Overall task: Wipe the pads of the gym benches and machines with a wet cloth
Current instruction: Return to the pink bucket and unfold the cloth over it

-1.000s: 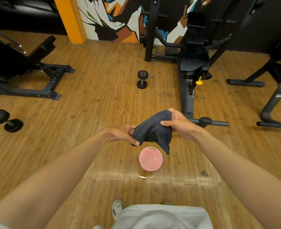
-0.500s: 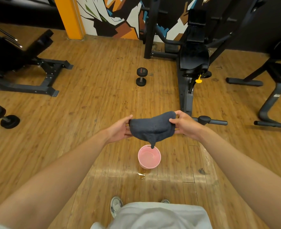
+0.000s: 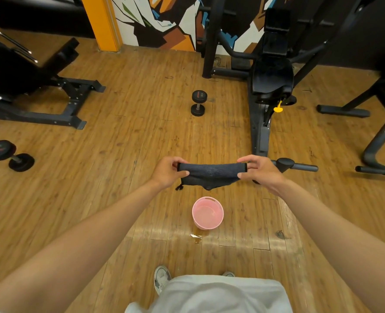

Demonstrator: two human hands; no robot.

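While both hands pinch the cloth (image 3: 210,175) taut, left hand (image 3: 167,171) and right hand (image 3: 260,170) on its ends, it hangs above the bucket (image 3: 207,213) mid-floor. Risk: drips miss the bucket and wet the floor (image 3: 119,143); one puddle (image 3: 196,237) already there.

Single head-worn wide-angle view, looking forward and down from standing height; wood floor (image 3: 119,154) fills frame.

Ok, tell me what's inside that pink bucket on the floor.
The round pink plastic bucket holds what looks like shallow clear water; its pink bottom shows through. Nothing else is visible inside, and nothing covers it.
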